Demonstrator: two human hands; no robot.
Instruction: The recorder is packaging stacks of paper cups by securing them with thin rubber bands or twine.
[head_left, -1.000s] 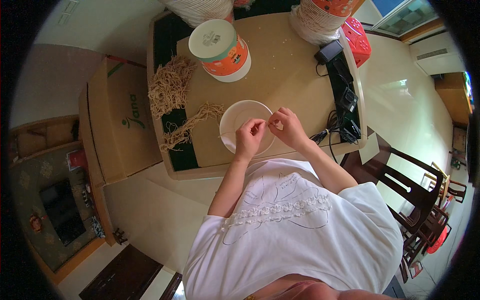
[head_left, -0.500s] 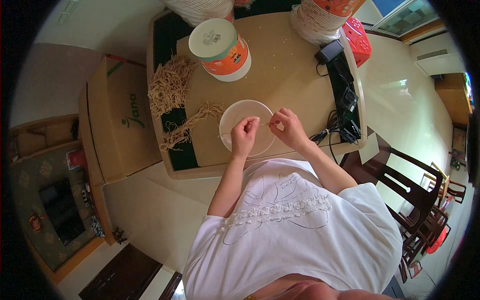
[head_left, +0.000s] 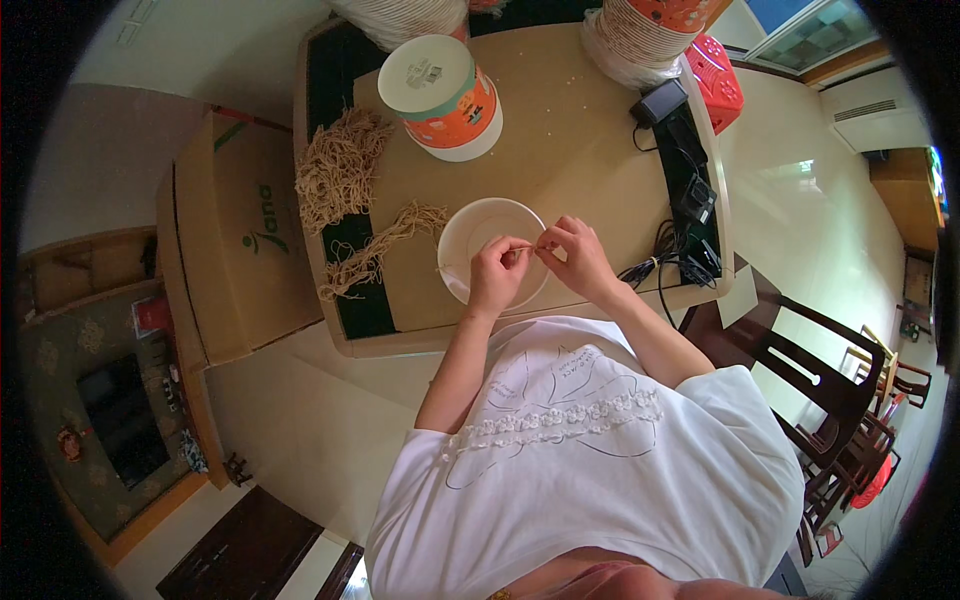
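Note:
My left hand (head_left: pixel 497 275) and my right hand (head_left: pixel 580 264) meet above a white paper bucket (head_left: pixel 459 250), whose opening faces up near the table's front edge. Both hands are closed in a pinch on a thin beige string, which shows only as a short bit between the fingertips. Left of the bucket lies a loose bundle of beige strings (head_left: pixel 385 247). A bigger tangled heap of strings (head_left: pixel 343 165) sits behind that bundle.
An orange-banded paper bucket (head_left: pixel 448 127) stands upside down farther back. Wrapped bucket stacks (head_left: pixel 635 40) are at the far edge. Black adapters (head_left: pixel 660 103) and coiled cables (head_left: pixel 655 262) lie at the right. A large cardboard box (head_left: pixel 240 280) stands left of the table.
My two hands have come closer together, fingertips now nearly touching. My left hand has turned and shifted slightly right, and less string shows between them.

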